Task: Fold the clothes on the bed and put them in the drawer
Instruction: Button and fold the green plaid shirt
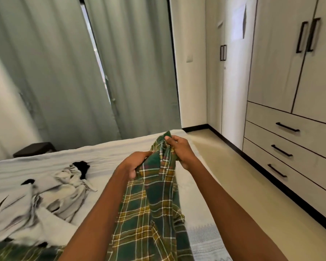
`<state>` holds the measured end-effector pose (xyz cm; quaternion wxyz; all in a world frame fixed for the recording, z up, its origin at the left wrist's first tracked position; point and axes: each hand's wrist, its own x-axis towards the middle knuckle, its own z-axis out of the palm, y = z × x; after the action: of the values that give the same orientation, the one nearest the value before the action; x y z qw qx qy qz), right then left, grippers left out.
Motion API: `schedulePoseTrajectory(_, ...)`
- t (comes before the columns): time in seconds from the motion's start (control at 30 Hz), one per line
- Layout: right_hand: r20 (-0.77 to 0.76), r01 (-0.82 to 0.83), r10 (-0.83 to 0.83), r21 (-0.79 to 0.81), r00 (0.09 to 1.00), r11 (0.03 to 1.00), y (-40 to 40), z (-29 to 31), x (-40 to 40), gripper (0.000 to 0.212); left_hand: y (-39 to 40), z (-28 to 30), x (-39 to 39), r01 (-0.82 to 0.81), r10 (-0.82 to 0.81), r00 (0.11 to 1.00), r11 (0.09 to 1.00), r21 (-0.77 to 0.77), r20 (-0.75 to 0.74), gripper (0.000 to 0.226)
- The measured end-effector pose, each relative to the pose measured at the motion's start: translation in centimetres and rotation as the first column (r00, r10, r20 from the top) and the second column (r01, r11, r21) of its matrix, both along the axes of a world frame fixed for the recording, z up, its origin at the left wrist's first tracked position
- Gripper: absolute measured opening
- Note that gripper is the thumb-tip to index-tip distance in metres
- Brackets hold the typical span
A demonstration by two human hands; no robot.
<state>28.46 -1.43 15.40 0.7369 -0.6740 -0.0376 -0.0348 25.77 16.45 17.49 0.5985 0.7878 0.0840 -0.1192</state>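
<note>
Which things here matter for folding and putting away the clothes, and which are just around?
Part of the job:
green plaid garment, held by left hand and right hand
pale crumpled clothes
bed
closed drawers

Just around:
curtains
wardrobe doors
dark nightstand

Plaid garment (151,213) cut off at bottom edge; pale clothes pile (45,194) blurred, cropped at left edge.

no readable text, labels, brands or numbers anywhere in view
</note>
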Motion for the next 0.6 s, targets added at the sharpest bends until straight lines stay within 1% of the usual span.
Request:
schedulePoseTrajectory(0.03,-0.038,-0.023,0.027,0.087,0.999,0.996,0.1,0.0,0.3,0.028,0.2,-0.3,0.3,-0.035,0.035,0.999,0.999,-0.025,0.04,0.029)
schedulePoseTrajectory(0.07,-0.067,-0.04,0.05,0.139,0.997,0.99,0.3,0.0,0.7,0.027,0.3,-0.8,0.8,-0.08,0.081,0.989,0.997,-0.009,0.121,0.027)
schedulePoseTrajectory(0.1,-0.093,-0.051,0.065,0.146,0.994,0.988,0.7,-0.2,1.3,0.025,0.4,-1.4,1.6,-0.128,0.118,0.969,0.991,0.033,0.215,0.026)
schedulePoseTrajectory(0.17,-0.13,-0.039,0.056,0.13,0.99,0.991,1.3,-0.9,2.2,0.021,0.2,-3.0,2.9,-0.192,0.141,0.913,0.976,0.1,0.383,0.024)
schedulePoseTrajectory(0.2,-0.134,-0.008,0.023,0.115,0.991,0.993,1.5,-1.4,2.7,0.02,0.0,-3.8,3.3,-0.189,0.125,0.892,0.976,0.108,0.434,0.024)
schedulePoseTrajectory(0.27,-0.106,0.084,-0.081,0.024,0.991,0.996,1.8,-2.9,4.2,0.022,0.0,-5.7,4.8,-0.192,0.107,0.874,0.972,0.134,0.474,0.023)
schedulePoseTrajectory(0.3,-0.068,0.131,-0.136,-0.072,0.988,0.989,1.8,-3.7,5.1,0.023,0.0,-6.6,5.5,-0.201,0.101,0.87,0.966,0.16,0.482,0.022)
schedulePoseTrajectory(0.33,-0.024,0.174,-0.182,-0.199,0.983,0.964,1.7,-4.8,6.3,0.026,-0.1,-7.7,6.6,-0.213,0.096,0.87,0.957,0.194,0.484,0.021)
schedulePoseTrajectory(0.4,0.056,0.221,-0.219,-0.433,0.974,0.874,1.5,-6.8,8.2,0.03,-0.4,-9.6,8.5,-0.236,0.074,0.883,0.923,0.304,0.463,0.022)
schedulePoseTrajectory(0.47,0.092,0.238,-0.226,-0.567,0.97,0.789,1.4,-8.9,10.5,0.032,-0.7,-12.0,11.4,-0.234,0.073,0.911,0.901,0.364,0.406,0.023)
schedulePoseTrajectory(0.53,0.06,0.199,-0.216,-0.673,0.975,0.712,1.4,-11.6,13.5,0.033,-0.6,-14.6,14.6,-0.178,0.066,0.955,0.909,0.376,0.29,0.019)
schedulePoseTrajectory(0.6,-0.06,0.091,-0.207,-0.759,0.976,0.645,1.6,-14.4,16.5,0.033,-0.3,-17.3,17.4,-0.093,0.038,0.988,0.921,0.377,0.15,0.022)
